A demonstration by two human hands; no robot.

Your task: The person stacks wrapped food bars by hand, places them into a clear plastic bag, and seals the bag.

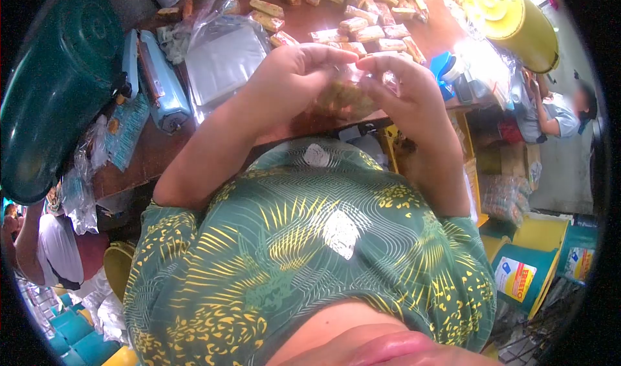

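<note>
Both hands meet above the table's near edge, around a clear plastic packet (349, 97) with something yellowish-brown inside. My left hand (301, 75) pinches the packet's upper left part between thumb and fingers. On the other side my right hand (404, 81) has its fingers closed on the packet's upper right part. The two sets of fingertips nearly touch. Just beyond the hands lie many small wrapped bars (369, 33) in a loose pile. A stack of clear plastic bags (223, 62) rests left of my left hand.
A light blue device (163, 85) and a big green container (61, 88) stand at the left. A yellow bucket (511, 20) and a blue tape dispenser (443, 75) are at the right. One person (559, 114) sits far right, another (58, 249) is lower left.
</note>
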